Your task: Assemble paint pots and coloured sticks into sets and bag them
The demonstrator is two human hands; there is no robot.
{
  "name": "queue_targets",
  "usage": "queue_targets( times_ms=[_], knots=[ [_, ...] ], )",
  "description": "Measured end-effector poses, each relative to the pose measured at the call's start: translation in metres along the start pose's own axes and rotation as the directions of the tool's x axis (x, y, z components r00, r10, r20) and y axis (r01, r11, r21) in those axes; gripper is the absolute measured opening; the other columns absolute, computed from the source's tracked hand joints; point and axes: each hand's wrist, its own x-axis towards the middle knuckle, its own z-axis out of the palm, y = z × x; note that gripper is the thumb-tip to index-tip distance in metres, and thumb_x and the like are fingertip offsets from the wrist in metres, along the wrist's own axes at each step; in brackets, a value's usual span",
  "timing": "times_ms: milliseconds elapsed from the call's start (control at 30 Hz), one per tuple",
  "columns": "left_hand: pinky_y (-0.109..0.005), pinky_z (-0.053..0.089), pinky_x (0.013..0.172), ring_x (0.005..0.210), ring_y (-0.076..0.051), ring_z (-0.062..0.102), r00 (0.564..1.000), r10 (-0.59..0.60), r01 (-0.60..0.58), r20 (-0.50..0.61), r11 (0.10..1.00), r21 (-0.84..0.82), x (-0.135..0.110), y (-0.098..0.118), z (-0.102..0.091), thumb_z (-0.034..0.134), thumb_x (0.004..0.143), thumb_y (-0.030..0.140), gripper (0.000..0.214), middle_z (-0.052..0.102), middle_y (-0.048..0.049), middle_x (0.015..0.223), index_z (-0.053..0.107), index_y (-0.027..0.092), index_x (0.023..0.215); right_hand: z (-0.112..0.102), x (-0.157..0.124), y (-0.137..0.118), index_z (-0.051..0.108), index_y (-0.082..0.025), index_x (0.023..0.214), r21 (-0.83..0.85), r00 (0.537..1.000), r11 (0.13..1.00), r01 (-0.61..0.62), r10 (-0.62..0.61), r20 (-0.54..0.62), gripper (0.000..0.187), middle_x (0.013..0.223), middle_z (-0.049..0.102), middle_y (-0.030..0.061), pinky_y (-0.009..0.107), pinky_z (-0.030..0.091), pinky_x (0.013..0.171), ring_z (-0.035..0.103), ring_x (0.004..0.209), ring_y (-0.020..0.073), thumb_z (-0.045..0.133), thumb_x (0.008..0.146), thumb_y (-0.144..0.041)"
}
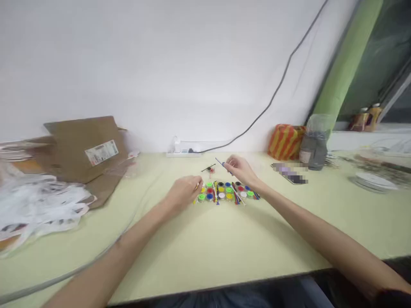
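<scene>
Reaching arms: both stretch forward from the near table edge, wrists low, hands hovering mid-table.

Left hand: curled, fingers together, right at the left end of the paint pots. A tiny yellowish bit shows at the fingertips, too small to tell what it is or if it's gripped.

Right hand: fingers pinched together on a thin blue stick, which pokes out to the left.

Paint pots: two rows of round colored pots, colored sticks lying among them, just near of both hands.

Small dark-and-red stick piece: sits just far of the pots, near the right hand's fingers.

Room: a wide stretch of pale yellow tabletop lies between the pots and the near edge.

Left side: cardboard sheet, white plastic bag.

Right side: blurred phone, orange striped bag, both well apart from the hands.
</scene>
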Motion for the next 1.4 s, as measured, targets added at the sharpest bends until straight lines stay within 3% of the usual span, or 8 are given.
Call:
queue_targets(
  times_ms=[167,333,567,733,900,1033,1167,1400],
  knots=[
    [-0.03,0.046,0.078,0.082,-0.017,0.06,0.992,0.065,-0.087,-0.11,0.973,-0.212,-0.002,0.01,0.001,0.043,0.103,0.041,0.041,0.064,-0.0017,0.092,0.05,0.023,0.139,0.021,-0.043,-0.006,0.056,-0.02,0.093,0.394,0.953,0.896,-0.206,0.092,0.289,0.04,0.079,0.063,0.0005,0.02,0.04,0.047,0.06,0.065,0.0131,0.07,0.081,-0.056],
    [-0.028,0.046,0.076,0.08,-0.016,0.058,0.979,0.141,-0.181,-0.149,0.935,-0.304,-0.007,0.029,-0.002,0.041,0.104,0.036,0.027,0.062,-0.002,0.088,0.059,0.021,0.117,0.034,-0.066,-0.014,0.056,-0.02,0.096,0.47,0.899,0.839,-0.274,0.05,0.435,0.04,0.081,0.066,0.0028,0.024,0.045,0.053,0.062,0.068,0.0148,0.072,0.082,-0.054],
    [-0.028,0.043,0.07,0.076,-0.016,0.057,0.949,0.208,-0.258,-0.235,0.944,-0.204,-0.007,0.031,-0.006,0.048,0.102,0.037,0.021,0.06,-0.0027,0.085,0.058,0.019,0.098,0.04,-0.081,-0.031,0.05,-0.023,0.12,0.288,0.985,0.957,-0.027,-0.024,0.173,0.035,0.078,0.067,-0.0008,0.027,0.044,0.068,0.06,0.075,0.0154,0.06,0.093,-0.042],
    [-0.028,0.041,0.065,0.071,-0.016,0.055,0.929,0.308,-0.325,-0.205,0.944,-0.058,-0.007,0.032,-0.011,0.052,0.1,0.04,0.025,0.058,-0.0011,0.079,0.056,0.018,0.09,0.035,-0.081,-0.033,0.054,-0.022,0.108,0.14,0.964,0.986,0.087,-0.119,0.237,0.024,0.084,0.068,0.0014,0.027,0.044,0.07,0.062,0.079,0.0171,0.057,0.094,-0.042],
    [-0.027,0.04,0.064,0.065,-0.014,0.053,0.94,0.283,-0.305,-0.188,0.948,-0.097,-0.011,0.037,-0.009,0.061,0.095,0.04,0.025,0.058,0.0015,0.074,0.056,0.018,0.085,0.036,-0.083,-0.029,0.051,-0.023,0.101,0.099,0.945,0.977,0.191,-0.21,0.251,0.017,0.078,0.063,-0.0013,0.028,0.043,0.069,0.056,0.07,0.0146,0.048,0.099,-0.04],
    [-0.024,0.039,0.06,0.059,-0.01,0.05,0.949,0.199,-0.251,-0.246,0.946,-0.205,-0.012,0.039,-0.011,0.064,0.094,0.041,0.023,0.056,0.0044,0.068,0.06,0.019,0.087,0.034,-0.083,-0.035,0.047,-0.024,0.097,0.258,0.957,0.96,0.113,-0.174,0.23,0.015,0.079,0.059,-0.0019,0.028,0.041,0.069,0.055,0.073,0.0141,0.047,0.1,-0.038],
    [-0.023,0.04,0.06,0.059,-0.009,0.049,0.951,0.208,-0.268,-0.229,0.924,-0.272,-0.012,0.04,-0.014,0.065,0.093,0.037,0.019,0.058,0.0041,0.07,0.062,0.019,0.089,0.033,-0.08,-0.036,0.042,-0.025,0.105,0.378,0.925,0.925,-0.035,-0.113,0.363,0.024,0.077,0.06,-0.0029,0.028,0.041,0.067,0.055,0.069,0.0141,0.054,0.098,-0.045],
    [-0.023,0.04,0.061,0.061,-0.01,0.051,0.948,0.25,-0.293,-0.198,0.928,-0.231,-0.013,0.037,-0.013,0.065,0.092,0.03,0.011,0.059,0.0032,0.072,0.064,0.019,0.089,0.033,-0.074,-0.023,0.044,-0.023,0.104,0.363,0.858,0.932,-0.005,-0.183,0.48,0.031,0.08,0.064,-0.0002,0.029,0.044,0.07,0.059,0.073,0.0149,0.058,0.096,-0.05]
  ],
)
